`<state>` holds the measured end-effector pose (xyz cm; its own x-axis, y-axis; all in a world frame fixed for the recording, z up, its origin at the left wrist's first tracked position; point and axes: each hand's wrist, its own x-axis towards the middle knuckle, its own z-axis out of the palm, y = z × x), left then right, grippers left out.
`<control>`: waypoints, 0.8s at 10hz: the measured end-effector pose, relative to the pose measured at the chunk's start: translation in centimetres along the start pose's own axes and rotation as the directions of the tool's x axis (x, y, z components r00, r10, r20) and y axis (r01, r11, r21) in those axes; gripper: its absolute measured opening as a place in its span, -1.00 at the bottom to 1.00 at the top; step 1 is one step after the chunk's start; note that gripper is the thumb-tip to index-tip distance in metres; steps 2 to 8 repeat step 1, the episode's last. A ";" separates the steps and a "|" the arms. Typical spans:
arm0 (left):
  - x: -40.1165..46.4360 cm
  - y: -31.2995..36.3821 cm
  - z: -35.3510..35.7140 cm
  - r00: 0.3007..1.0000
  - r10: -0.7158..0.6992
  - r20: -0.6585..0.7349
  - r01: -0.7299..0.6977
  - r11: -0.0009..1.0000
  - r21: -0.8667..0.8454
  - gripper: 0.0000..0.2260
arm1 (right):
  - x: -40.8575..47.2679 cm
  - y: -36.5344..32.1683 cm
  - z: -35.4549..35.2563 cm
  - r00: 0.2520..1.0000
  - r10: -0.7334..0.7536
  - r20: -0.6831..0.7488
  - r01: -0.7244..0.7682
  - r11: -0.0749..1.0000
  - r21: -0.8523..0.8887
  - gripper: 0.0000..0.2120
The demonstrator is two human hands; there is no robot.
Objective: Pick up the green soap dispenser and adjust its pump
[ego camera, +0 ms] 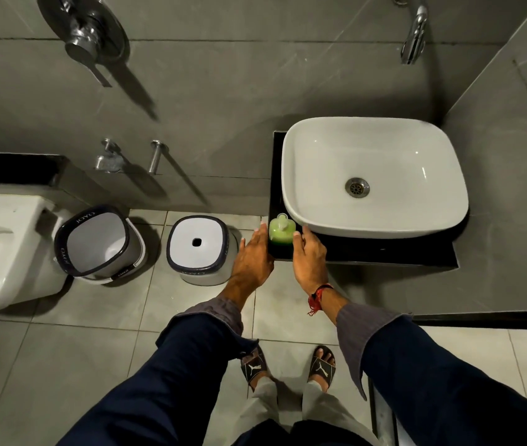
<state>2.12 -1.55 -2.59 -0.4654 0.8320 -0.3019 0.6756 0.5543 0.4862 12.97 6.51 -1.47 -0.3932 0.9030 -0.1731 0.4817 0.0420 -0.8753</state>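
Green dispenser [281,231] upright at the black tabletop's [384,252] front-left corner, centre frame, beside the white basin [375,178], left hand [253,257] and right hand [310,257] flanking it, grips apart, fingertip contact possibly just begun.

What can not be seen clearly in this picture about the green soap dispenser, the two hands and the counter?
- Head view: the base of the green soap dispenser is hidden by both hands.
- Left hand and right hand: palms face away, so contact with the bottle cannot be told.
- The pump nozzle is too small to show its direction.
- The black counter is mostly covered by the white basin.
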 end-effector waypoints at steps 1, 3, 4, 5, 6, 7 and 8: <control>0.6 -0.6 -2.8 0.998 -0.022 -0.066 0.026 0.998 0.065 -0.30 | 1.0 -1.1 -2.1 0.975 -0.170 -0.143 0.164 0.985 -0.053 -0.76; 0.6 -0.6 -2.8 0.998 -0.022 -0.066 0.026 0.998 0.065 -0.30 | 1.0 -1.1 -2.1 0.975 -0.170 -0.143 0.164 0.985 -0.053 -0.76; 0.6 -0.6 -2.8 0.998 -0.022 -0.066 0.026 0.998 0.065 -0.30 | 1.0 -1.1 -2.1 0.975 -0.170 -0.143 0.164 0.985 -0.053 -0.76; 0.6 -0.6 -2.8 0.998 -0.022 -0.066 0.026 0.998 0.065 -0.30 | 1.0 -1.1 -2.1 0.975 -0.170 -0.143 0.164 0.985 -0.053 -0.76; 0.6 -0.6 -2.8 0.998 -0.022 -0.066 0.026 0.998 0.065 -0.30 | 1.0 -1.1 -2.1 0.975 -0.170 -0.143 0.164 0.985 -0.053 -0.76; 0.6 -0.6 -2.8 0.998 -0.022 -0.066 0.026 0.998 0.065 -0.30 | 1.0 -1.1 -2.1 0.975 -0.170 -0.143 0.164 0.985 -0.053 -0.76; 0.6 -0.6 -2.8 0.998 -0.022 -0.066 0.026 0.998 0.065 -0.30 | 1.0 -1.1 -2.1 0.975 -0.170 -0.143 0.164 0.985 -0.053 -0.76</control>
